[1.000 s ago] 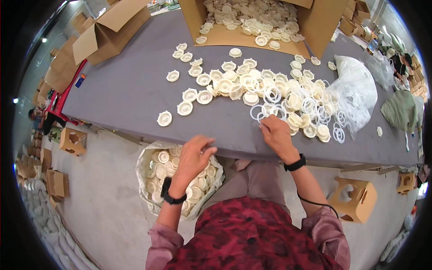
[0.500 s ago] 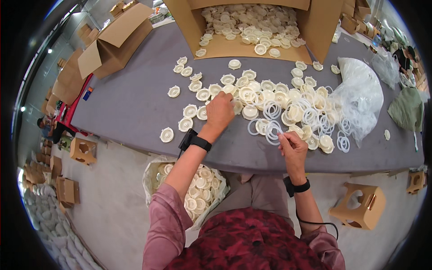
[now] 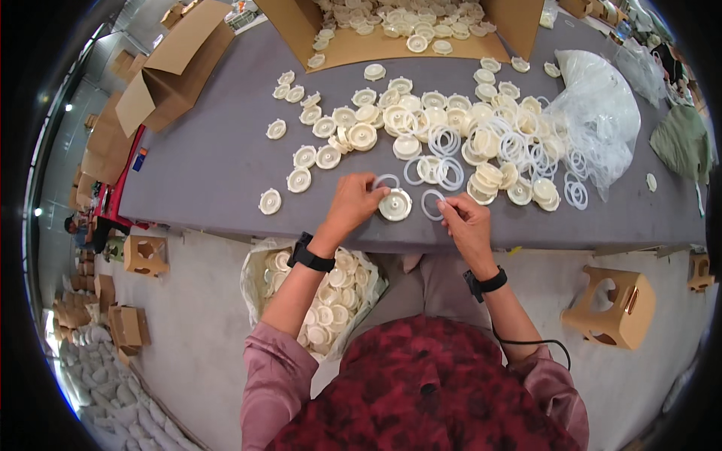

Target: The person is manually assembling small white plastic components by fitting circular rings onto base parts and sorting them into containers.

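Observation:
Near the table's front edge, my left hand [image 3: 356, 201] is closed at the edge of a round cream plastic cap [image 3: 395, 204], its inner side facing up. A translucent sealing ring [image 3: 386, 180] shows just behind that cap by my left fingers; whether they hold it I cannot tell. To the right, my right hand [image 3: 468, 224] pinches another translucent sealing ring [image 3: 432, 195] between thumb and fingers, a little apart from the cap. Beyond both hands spreads a heap of cream caps [image 3: 407, 146], with loose sealing rings [image 3: 444, 140] lying over its right part.
A large cardboard box [image 3: 398, 54] full of caps lies open at the back. A clear plastic bag [image 3: 598, 113] rests right of the heap. Below the table stands a lined container of caps [image 3: 331, 312]. A brown stool [image 3: 611, 307] is on the floor at right.
My left hand has come back from the heap toward the front edge, with a cap at its fingers. My right hand has drawn a ring away from the others, leftward. The view has shifted.

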The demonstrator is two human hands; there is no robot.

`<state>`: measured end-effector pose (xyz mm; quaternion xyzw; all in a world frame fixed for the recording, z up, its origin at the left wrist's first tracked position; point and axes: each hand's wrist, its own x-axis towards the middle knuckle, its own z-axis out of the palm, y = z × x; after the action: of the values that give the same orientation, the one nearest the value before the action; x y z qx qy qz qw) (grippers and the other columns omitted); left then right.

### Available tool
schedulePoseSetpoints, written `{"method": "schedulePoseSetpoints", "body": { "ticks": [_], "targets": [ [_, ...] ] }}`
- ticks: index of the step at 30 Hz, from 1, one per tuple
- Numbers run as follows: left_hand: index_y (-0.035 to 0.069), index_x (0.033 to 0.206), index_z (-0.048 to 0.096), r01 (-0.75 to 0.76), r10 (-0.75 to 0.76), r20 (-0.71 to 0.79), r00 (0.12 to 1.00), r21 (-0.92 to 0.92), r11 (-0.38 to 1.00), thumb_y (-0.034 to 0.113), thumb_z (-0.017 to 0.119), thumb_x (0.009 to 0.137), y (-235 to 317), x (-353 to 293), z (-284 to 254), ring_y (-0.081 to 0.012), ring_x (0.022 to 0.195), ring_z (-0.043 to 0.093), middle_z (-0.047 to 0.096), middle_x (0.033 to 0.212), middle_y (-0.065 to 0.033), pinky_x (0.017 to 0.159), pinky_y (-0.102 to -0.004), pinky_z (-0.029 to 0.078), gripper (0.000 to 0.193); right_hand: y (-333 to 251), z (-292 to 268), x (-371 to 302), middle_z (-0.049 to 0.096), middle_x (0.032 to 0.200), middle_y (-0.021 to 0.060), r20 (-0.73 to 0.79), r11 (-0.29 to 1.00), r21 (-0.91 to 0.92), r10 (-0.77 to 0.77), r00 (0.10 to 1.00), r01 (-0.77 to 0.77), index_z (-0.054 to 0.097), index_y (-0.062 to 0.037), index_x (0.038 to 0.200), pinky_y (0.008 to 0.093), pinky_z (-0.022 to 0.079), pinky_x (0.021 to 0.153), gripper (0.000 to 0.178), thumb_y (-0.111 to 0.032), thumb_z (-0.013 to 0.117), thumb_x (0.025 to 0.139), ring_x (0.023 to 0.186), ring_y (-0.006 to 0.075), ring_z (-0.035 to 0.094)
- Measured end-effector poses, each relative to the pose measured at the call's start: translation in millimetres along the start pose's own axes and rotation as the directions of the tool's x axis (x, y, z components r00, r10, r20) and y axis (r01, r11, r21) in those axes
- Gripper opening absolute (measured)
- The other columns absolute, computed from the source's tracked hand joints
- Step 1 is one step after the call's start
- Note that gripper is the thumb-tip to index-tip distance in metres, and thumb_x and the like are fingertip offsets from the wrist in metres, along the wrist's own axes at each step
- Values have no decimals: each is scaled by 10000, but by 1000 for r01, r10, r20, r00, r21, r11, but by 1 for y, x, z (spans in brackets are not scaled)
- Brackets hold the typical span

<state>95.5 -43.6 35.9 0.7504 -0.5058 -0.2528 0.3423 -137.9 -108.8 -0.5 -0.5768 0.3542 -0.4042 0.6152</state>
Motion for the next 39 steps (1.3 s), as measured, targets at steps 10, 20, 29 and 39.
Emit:
{"method": "schedulePoseSetpoints", "body": {
  "ticks": [10,20,29,39],
  "targets": [
    [49,888,649,-476,552,-49,832,446,758,102,775,729,21,-54,30,-301,811,591,607,924,-101,684,-395,495,210,3,0,-3,622,789,-27,8,999,42,7,1000,-8,724,13,944,177,414,488,114,-92,712,901,632,30,579],
    [47,891,679,-165,119,-274,954,-151,975,66,714,847,15,-71,34,-138,688,574,649,822,-18,613,-290,456,59,1,-12,-8,684,809,40,56,975,208,69,996,-80,722,28,1025,189,448,504,159,-81,691,914,633,68,601],
    [-28,1087,623,165,-133,130,983,-938,304,104,663,927,9,-107,49,-105,774,619,683,941,-53,703,-230,503,212,-22,7,-40,658,822,35,288,949,290,35,957,-123,718,19,1005,202,461,520,126,-69,661,934,657,72,597],
    [20,1112,606,151,4,151,989,-988,37,167,639,965,2,-128,63,-119,892,615,661,1058,-52,816,-277,503,210,-19,21,-55,617,799,-8,185,1000,-5,-28,982,30,727,12,986,190,430,535,117,-63,674,915,645,32,565]
  ]
}}
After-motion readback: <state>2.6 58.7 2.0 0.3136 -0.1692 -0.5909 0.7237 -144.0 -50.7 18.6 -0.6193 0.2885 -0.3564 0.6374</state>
